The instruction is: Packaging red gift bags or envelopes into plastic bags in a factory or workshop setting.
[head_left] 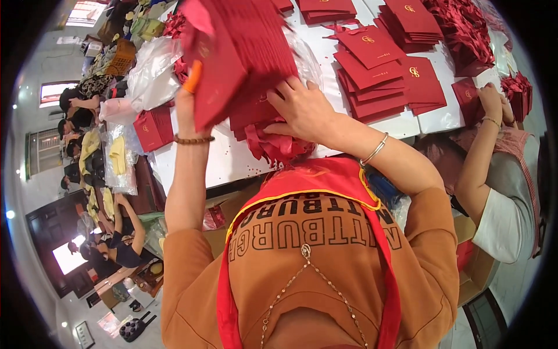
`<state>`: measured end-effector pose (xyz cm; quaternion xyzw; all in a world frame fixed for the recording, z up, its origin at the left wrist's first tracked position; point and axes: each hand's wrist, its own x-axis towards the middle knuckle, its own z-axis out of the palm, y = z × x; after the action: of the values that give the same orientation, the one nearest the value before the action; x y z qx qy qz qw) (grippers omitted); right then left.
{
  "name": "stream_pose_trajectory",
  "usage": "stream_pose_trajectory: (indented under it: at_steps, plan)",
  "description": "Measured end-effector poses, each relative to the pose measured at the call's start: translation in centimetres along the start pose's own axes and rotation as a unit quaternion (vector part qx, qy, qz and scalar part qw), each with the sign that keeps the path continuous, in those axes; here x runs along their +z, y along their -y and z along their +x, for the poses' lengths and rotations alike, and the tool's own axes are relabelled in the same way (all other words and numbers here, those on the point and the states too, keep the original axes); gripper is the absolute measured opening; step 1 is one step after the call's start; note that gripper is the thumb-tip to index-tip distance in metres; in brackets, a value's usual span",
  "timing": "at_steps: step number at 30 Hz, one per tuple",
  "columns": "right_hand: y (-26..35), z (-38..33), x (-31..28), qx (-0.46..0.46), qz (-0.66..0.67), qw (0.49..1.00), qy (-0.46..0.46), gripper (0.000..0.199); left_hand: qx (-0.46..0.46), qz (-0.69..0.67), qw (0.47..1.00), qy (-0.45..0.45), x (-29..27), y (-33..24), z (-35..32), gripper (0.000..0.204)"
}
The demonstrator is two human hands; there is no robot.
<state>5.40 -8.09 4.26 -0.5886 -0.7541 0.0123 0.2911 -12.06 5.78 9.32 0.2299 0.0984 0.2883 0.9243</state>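
My left hand (187,102), with an orange cover (194,76) on its thumb, is closed on a thick stack of red paper bags (244,52). The stack is tilted and raised above the table; most of the left fingers are hidden behind it. My right hand (302,110) has its bent fingers at the stack's lower right edge, with thumb and forefinger apart over red bags lower down. Just below those fingers, a bunch of red ribbon handles (276,145) lies near the table's front edge.
Piles of red bags (375,81) cover the white table (325,49) to the right. At far right, a co-worker's hand (490,99) touches a red bag. Clear plastic (152,72) and more red bags (154,129) lie left. A cardboard box (474,279) stands low right.
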Motion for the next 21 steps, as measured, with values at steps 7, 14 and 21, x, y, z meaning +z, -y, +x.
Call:
stream_pose_trajectory:
  at_steps: [7, 14, 21]
  plan:
    - [0.6, 1.0, -1.6, 0.062, -0.02, 0.974, 0.219, 0.059, -0.039, 0.081, 0.985, -0.148, 0.8, 0.2, -0.8, 0.034]
    - [-0.3, 0.0, -0.9, 0.024, -0.007, 0.999, 0.034, 0.067, -0.062, 0.065, 0.972, -0.215, -0.4, 1.8, -1.6, 0.029]
    - [-1.7, -0.1, -2.0, 0.028, 0.012, 0.995, 0.093, 0.071, -0.11, 0.082, 0.963, -0.232, -0.4, 1.7, -1.3, 0.028]
